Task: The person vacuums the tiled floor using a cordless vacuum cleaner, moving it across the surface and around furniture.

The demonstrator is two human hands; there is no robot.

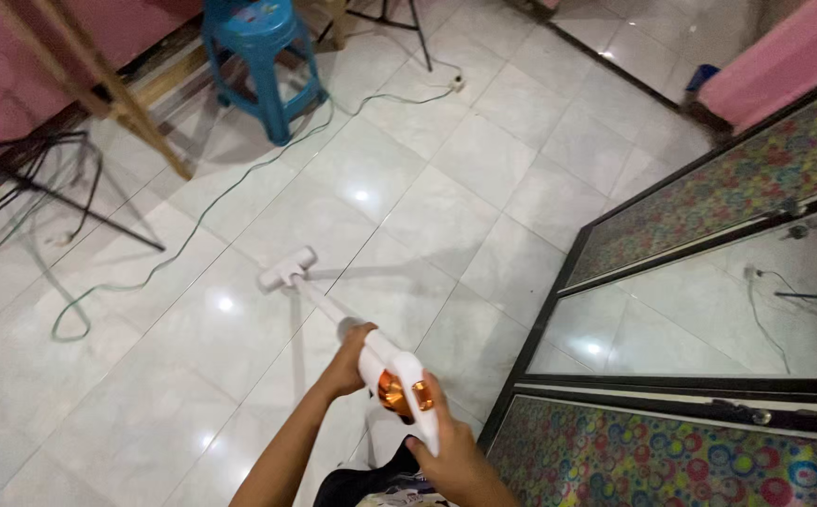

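Right hand, at the bottom edge of the tiled floor view, wrapped shut around the rear grip of a white stick vacuum cleaner, thumb lying along the handle beside its orange trim. Left hand, just ahead, closed around the grey collar where the vacuum's body meets its slim white tube. Tube running forward and to the left from both hands, ending in a white floor nozzle resting flat on the glossy white tiles near the middle of the floor. Dark clothing visible between the forearms at the bottom edge.

Thin green cord trailing across the tiles to the left of the nozzle, looping near the left edge and stretching away to a small white plug block toward the top of the floor. Blue plastic stool standing at the top edge, left of centre. Slanted wooden legs beside it, and a black metal stand at the left edge, with red fabric behind. Along the right edge, a dark-framed cabinet with mirrored sliding panels and panels covered in a multicoloured circle pattern, close beside the right hand. Pink surface in the top right corner, well apart from the vacuum.
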